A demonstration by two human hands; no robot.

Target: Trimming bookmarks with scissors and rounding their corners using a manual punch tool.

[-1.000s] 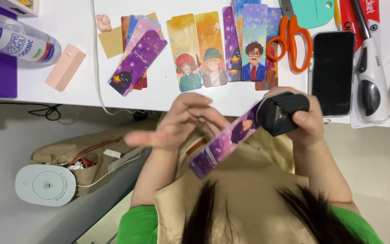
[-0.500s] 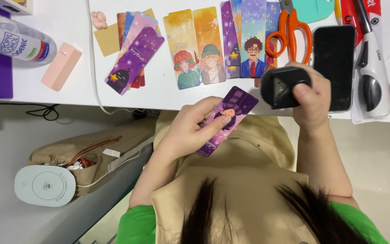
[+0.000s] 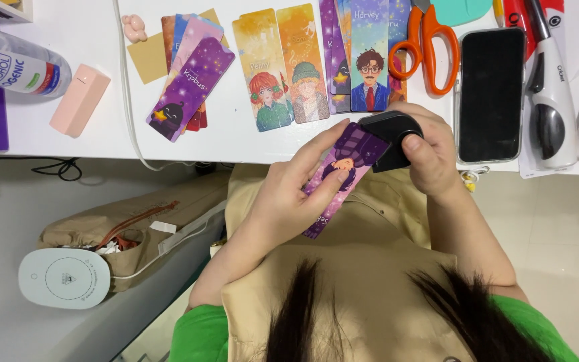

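Between the hands, the left hand grips a purple bookmark whose top corner sits inside the black punch clasped by the right hand.

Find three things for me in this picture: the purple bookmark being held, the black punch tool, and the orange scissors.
purple bookmark (image 3: 343, 167), head view, on its illustrated middle.
black punch tool (image 3: 387, 131), head view, on its top surface.
orange scissors (image 3: 430, 47), head view, on the handle loops.

A white counter runs across the top of the view, just beyond the fingers, evenly lit. Below its edge to the left lies grey floor; to the right, pale tiled floor.
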